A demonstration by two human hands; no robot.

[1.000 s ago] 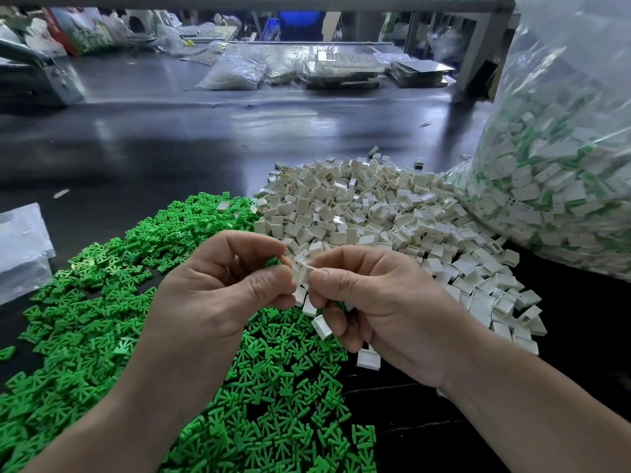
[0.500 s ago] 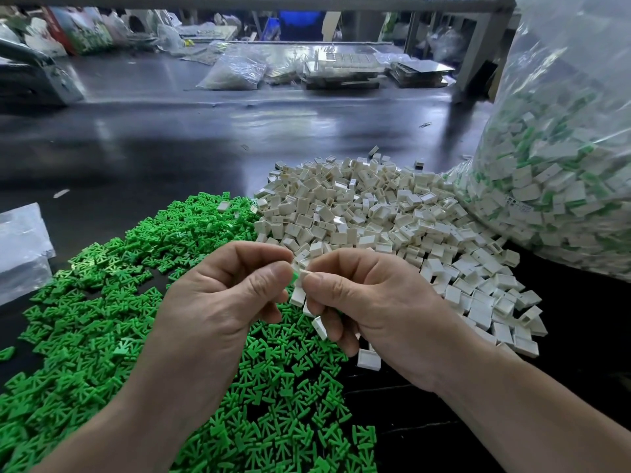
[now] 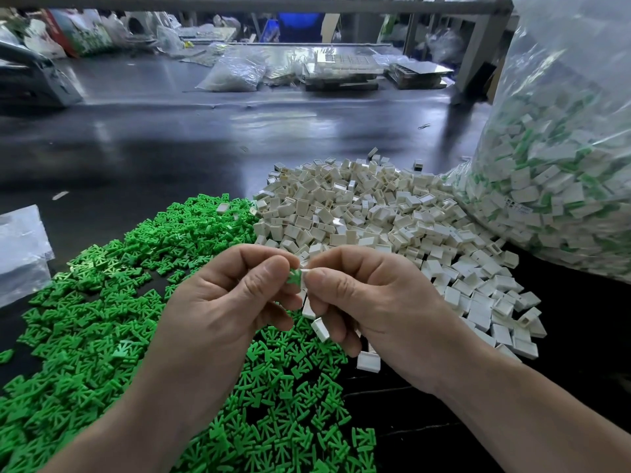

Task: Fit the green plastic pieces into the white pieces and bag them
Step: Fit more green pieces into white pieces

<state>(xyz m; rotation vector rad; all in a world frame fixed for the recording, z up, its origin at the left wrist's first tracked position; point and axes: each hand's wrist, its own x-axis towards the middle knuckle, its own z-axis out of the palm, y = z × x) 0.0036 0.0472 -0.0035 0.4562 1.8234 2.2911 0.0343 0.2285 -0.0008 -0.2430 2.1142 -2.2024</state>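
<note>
I see flat clear bag (image 3: 20, 247) at left desk (image 3: 170, 148) edge, contents unclear. Green pieces (image 3: 102, 302) heaped loose, white pieces (image 3: 375, 216) heaped just right, piles touching. Far right: big clear bag (image 3: 563, 165) stuffed with white pieces, green showing among them. Left hand (image 3: 225, 302) pinches one green piece (image 3: 294, 278) between thumb and forefinger. Right hand (image 3: 382, 302) pinches white piece (image 3: 304, 270) against it, with spare white pieces (image 3: 320, 329) tucked under curled fingers (image 3: 343, 331).

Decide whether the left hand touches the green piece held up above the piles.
Touching. The head view shows the left hand pinching the green piece between thumb and forefinger, with no gap visible.
</note>
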